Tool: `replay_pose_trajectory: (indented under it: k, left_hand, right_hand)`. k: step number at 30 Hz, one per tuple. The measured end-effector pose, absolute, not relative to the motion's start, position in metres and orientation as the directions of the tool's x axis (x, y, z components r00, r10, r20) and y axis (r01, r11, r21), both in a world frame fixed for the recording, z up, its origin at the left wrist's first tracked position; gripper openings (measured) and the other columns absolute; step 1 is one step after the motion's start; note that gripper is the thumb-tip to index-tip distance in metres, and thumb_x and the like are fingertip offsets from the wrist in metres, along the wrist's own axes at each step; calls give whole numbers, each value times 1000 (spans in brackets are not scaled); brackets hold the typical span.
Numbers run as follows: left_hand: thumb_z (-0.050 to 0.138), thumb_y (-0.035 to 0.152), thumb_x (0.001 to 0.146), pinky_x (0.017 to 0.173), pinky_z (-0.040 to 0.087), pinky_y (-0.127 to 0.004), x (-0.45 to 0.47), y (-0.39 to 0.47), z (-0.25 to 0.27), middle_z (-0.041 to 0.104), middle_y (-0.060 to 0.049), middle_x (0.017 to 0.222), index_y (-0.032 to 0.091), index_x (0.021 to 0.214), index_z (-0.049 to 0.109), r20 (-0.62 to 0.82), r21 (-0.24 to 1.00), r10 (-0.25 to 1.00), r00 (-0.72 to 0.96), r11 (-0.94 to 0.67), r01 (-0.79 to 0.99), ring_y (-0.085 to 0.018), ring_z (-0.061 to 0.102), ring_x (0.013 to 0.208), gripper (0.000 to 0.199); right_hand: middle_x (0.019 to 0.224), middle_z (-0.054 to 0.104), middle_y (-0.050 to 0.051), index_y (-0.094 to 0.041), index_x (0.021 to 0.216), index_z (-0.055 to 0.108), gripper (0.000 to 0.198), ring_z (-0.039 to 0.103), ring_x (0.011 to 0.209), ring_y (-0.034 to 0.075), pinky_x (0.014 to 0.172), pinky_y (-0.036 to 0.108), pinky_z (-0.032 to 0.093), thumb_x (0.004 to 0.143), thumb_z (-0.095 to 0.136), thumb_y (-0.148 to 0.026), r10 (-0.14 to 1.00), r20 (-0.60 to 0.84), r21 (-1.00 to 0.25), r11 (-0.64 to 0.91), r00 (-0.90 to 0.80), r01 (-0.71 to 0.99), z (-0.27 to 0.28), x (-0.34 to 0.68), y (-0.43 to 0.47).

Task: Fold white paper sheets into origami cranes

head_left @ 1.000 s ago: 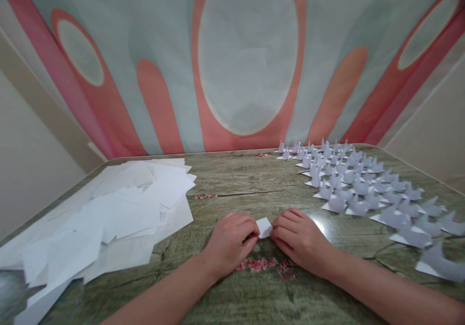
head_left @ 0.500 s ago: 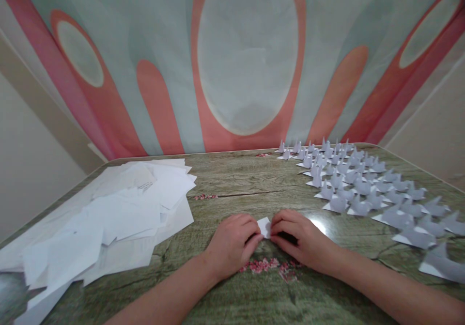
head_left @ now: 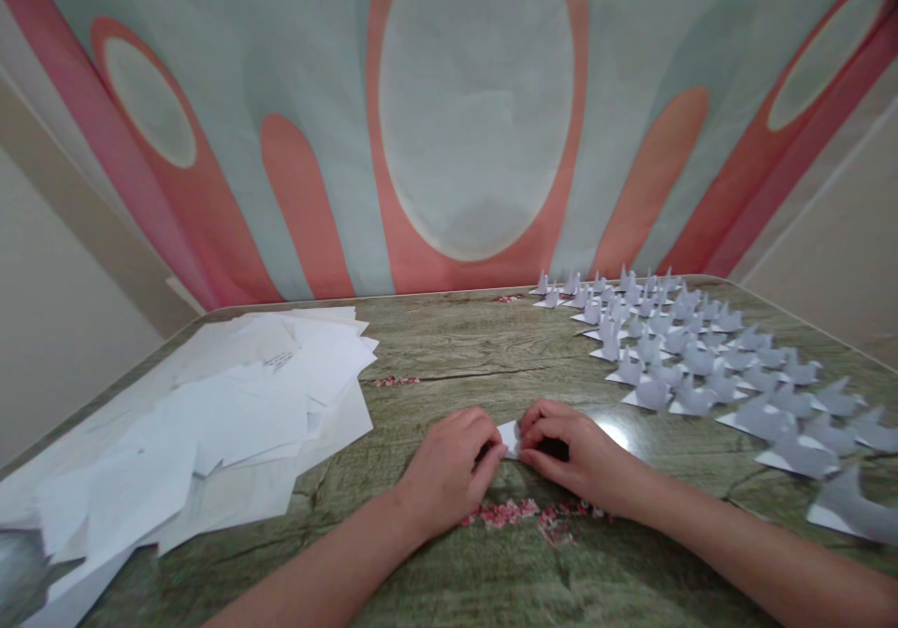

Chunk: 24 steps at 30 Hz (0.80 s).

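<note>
Between my two hands is a small folded piece of white paper (head_left: 510, 434), low over the wood-patterned table. My left hand (head_left: 459, 464) pinches its left side between thumb and fingers. On the opposite side, my right hand (head_left: 572, 450) is curled with thumb and fingertips closed on the paper's edge. Much of the paper is covered by the fingers, so its folded shape cannot be made out fully. Printed pink blossoms (head_left: 505, 514) show on the tabletop just below the hands.
A loose, overlapping pile of white paper sheets (head_left: 238, 422) spreads over the table's left side. Rows of white folded paper birds (head_left: 698, 358) stand along the right side. Behind the table (head_left: 449, 338) hangs a coral and grey-green patterned backdrop (head_left: 477, 113).
My right fingers have shifted slightly left over the paper, and less of it shows between the hands. The pile and the paper birds stay as they were.
</note>
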<state>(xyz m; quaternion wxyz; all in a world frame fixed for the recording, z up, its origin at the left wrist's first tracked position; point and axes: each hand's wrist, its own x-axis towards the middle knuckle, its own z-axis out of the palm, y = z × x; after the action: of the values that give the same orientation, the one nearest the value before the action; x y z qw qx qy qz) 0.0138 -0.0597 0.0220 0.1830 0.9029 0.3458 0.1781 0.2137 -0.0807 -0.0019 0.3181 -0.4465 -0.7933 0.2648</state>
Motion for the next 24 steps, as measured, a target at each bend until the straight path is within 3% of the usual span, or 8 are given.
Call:
replay_pose_trajectory:
  k: [6, 24]
  left_hand:
    - [53, 22, 82, 75, 40, -28, 12, -59, 25, 55, -3, 87, 19, 85, 57, 187, 446, 652, 735, -723, 528, -17, 50, 83, 6]
    - [46, 20, 85, 73, 42, -27, 17, -59, 23, 56, -3, 82, 18, 79, 59, 190, 513, 713, 675, -658, 551, -16, 52, 80, 15]
  right_hand:
    - [81, 58, 3, -18, 73, 59, 8, 54, 80, 16, 72, 30, 43, 75, 58, -10, 870, 279, -706, 472, -406, 527, 0, 213, -82]
    - [80, 57, 3, -18, 70, 59, 10, 54, 79, 16, 72, 31, 43, 75, 57, -9, 901, 253, -684, 424, -351, 593, 3, 206, -84]
